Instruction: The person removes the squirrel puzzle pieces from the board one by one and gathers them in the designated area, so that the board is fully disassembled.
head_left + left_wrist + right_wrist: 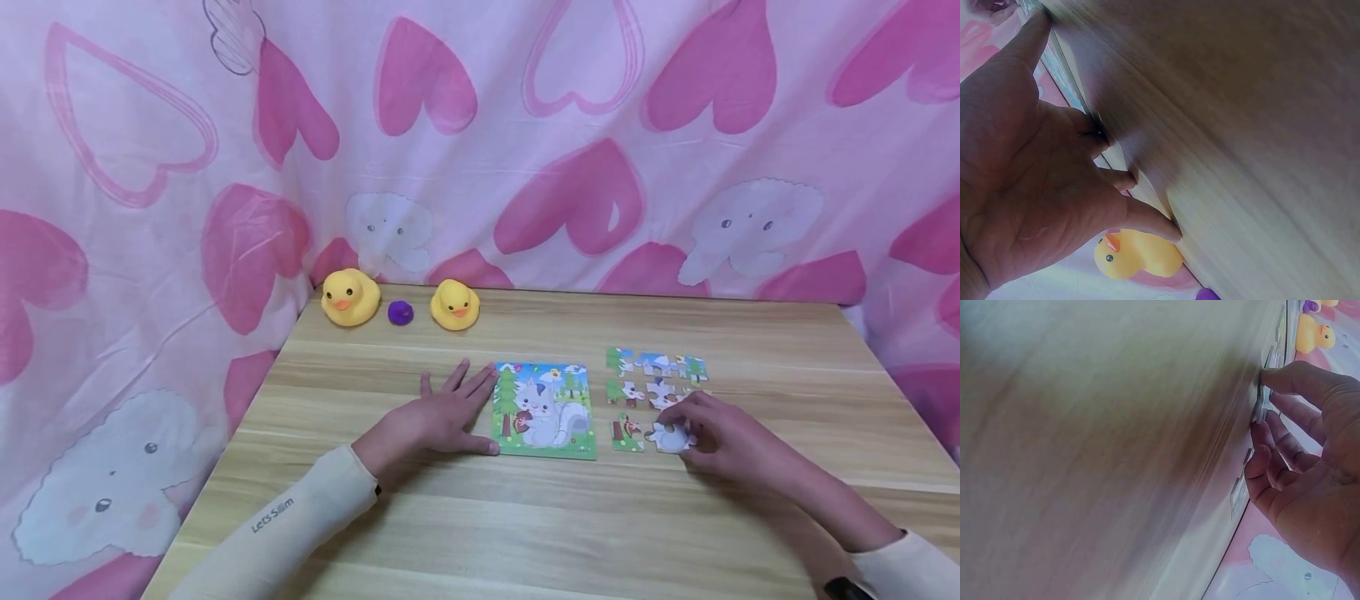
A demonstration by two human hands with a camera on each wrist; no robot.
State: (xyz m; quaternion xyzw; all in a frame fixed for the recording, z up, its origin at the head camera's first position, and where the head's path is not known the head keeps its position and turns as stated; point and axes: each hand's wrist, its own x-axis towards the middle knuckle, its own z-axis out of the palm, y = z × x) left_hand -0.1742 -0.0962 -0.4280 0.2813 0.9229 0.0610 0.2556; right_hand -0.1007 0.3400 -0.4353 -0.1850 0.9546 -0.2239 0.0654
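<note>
A square squirrel picture board [555,417] lies flat near the middle of the table. At its left edge rests my left hand [450,417], fingers spread and straight, thumb and fingertips touching the board's side. To the right of the board my right hand [731,442] pinches a jigsaw piece [670,437] between thumb and fingers, low at the tabletop. Other jigsaw pieces, such as a corner piece with a brown trunk [627,433] and a top piece [657,364], lie in loose rows. My right hand partly hides the pieces at the right end.
Along the table's back left stand a large yellow rubber duck [350,297], a small purple duck [401,313] and another yellow duck [455,306]. Behind the wooden table [525,525] hangs a pink curtain [480,167] with hearts.
</note>
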